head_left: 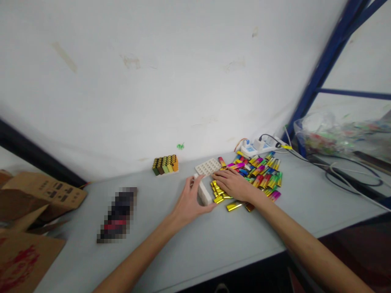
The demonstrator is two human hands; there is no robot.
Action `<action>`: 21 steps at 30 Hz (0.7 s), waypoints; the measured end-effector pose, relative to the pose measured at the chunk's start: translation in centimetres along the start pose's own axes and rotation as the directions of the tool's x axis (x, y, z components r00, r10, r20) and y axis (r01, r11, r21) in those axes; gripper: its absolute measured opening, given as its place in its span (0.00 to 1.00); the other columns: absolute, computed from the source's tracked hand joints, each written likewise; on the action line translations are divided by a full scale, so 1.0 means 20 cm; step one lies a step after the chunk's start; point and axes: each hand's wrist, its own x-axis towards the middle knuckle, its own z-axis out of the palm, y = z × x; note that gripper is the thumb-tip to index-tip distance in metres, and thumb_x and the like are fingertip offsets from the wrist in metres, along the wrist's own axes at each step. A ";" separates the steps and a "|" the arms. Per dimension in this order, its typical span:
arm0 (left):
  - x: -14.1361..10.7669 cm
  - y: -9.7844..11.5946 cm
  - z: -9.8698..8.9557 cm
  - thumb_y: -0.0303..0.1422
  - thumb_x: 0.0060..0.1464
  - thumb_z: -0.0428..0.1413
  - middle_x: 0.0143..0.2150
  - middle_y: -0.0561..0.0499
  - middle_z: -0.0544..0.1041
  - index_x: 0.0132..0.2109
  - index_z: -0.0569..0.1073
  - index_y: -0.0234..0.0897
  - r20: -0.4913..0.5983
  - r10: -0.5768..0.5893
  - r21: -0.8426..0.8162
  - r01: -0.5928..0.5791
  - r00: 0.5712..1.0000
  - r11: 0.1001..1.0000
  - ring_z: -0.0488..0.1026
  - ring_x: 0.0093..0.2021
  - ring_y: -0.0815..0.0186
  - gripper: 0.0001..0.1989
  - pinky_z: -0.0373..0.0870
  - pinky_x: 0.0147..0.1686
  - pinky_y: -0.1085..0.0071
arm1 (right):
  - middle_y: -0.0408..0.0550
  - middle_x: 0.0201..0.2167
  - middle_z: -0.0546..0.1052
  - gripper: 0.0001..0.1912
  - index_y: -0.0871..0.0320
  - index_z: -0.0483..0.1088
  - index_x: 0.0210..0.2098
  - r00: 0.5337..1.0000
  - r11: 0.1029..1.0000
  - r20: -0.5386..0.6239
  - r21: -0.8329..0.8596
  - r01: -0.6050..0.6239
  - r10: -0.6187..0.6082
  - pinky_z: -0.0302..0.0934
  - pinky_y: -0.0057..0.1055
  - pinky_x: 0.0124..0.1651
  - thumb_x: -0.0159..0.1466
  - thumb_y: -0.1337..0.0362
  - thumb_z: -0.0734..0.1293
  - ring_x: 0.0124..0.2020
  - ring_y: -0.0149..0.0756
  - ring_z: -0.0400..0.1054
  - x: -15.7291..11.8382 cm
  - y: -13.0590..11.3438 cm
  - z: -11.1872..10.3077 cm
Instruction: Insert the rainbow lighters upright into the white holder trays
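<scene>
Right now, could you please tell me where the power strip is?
In the head view, the power strip lies right of centre, against the wall, just behind the shiny coloured tubes.

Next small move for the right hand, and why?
Probably curl the right hand around a few gold tubes: it lies over the left side of the shiny pile, while the left hand spans the white block.

I have one view only: the camera sits on the head, faces forward and down over the table (146,248), toward the wall (183,81) behind.
</scene>
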 end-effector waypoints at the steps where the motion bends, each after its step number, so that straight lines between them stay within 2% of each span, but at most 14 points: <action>1: -0.03 -0.02 -0.02 0.44 0.47 0.70 0.67 0.39 0.57 0.70 0.56 0.44 -0.008 -0.005 0.013 0.005 1.000 1.000 0.62 0.68 0.46 0.48 0.61 0.68 0.48 | 0.56 0.62 0.75 0.22 0.59 0.72 0.61 1.000 1.000 0.006 0.006 -0.002 0.002 0.53 0.51 0.70 0.78 0.59 0.54 0.66 0.45 0.65 0.00 0.00 0.00; 6: -0.15 -0.14 -0.09 0.43 0.46 0.72 0.69 0.39 0.55 0.63 0.59 0.44 -0.150 -0.013 0.085 0.025 0.989 0.996 0.60 0.71 0.44 0.42 0.62 0.68 0.45 | 0.56 0.60 0.76 0.21 0.58 0.73 0.60 1.000 0.997 -0.023 0.073 -0.017 0.019 0.56 0.49 0.69 0.77 0.59 0.55 0.63 0.45 0.67 0.01 -0.01 -0.03; 9: -0.21 -0.19 -0.13 0.44 0.44 0.74 0.72 0.36 0.50 0.62 0.59 0.44 -0.206 0.014 0.127 0.012 0.978 0.992 0.59 0.71 0.41 0.44 0.63 0.66 0.43 | 0.56 0.58 0.77 0.19 0.57 0.74 0.58 0.997 0.988 -0.078 0.152 0.004 0.008 0.60 0.47 0.66 0.76 0.60 0.57 0.60 0.45 0.69 0.02 -0.02 -0.06; 11: -0.25 -0.22 -0.16 0.45 0.44 0.73 0.74 0.36 0.47 0.66 0.57 0.45 -0.177 0.032 0.153 -0.005 0.984 0.988 0.57 0.72 0.41 0.48 0.64 0.67 0.44 | 0.57 0.55 0.78 0.18 0.58 0.75 0.56 0.994 0.982 -0.108 0.190 0.006 0.015 0.63 0.46 0.64 0.76 0.59 0.59 0.58 0.46 0.70 0.02 -0.01 -0.08; 14: -0.32 -0.27 -0.20 0.45 0.48 0.72 0.75 0.38 0.49 0.69 0.55 0.46 -0.091 0.053 0.177 -0.036 0.994 0.983 0.56 0.73 0.43 0.49 0.64 0.68 0.47 | 0.57 0.53 0.79 0.17 0.58 0.76 0.54 0.995 0.974 -0.093 0.227 -0.025 0.047 0.64 0.45 0.62 0.75 0.57 0.61 0.56 0.47 0.72 0.00 0.03 -0.12; 18: -0.41 -0.34 -0.23 0.45 0.60 0.64 0.75 0.41 0.54 0.74 0.52 0.50 0.098 0.111 0.258 -0.133 0.989 0.957 0.61 0.72 0.47 0.42 0.67 0.67 0.50 | 0.56 0.53 0.78 0.17 0.55 0.76 0.54 0.985 0.952 -0.061 0.274 -0.139 0.161 0.65 0.46 0.60 0.74 0.55 0.61 0.54 0.47 0.73 -0.04 0.12 -0.21; 21: -0.41 -0.37 -0.23 0.44 0.69 0.53 0.73 0.40 0.58 0.73 0.56 0.47 0.093 0.149 0.334 -0.172 0.984 0.927 0.64 0.70 0.49 0.31 0.69 0.65 0.51 | 0.55 0.50 0.79 0.17 0.54 0.77 0.51 0.980 0.931 -0.018 0.315 -0.183 0.198 0.65 0.45 0.58 0.73 0.53 0.63 0.52 0.47 0.73 -0.08 0.17 -0.30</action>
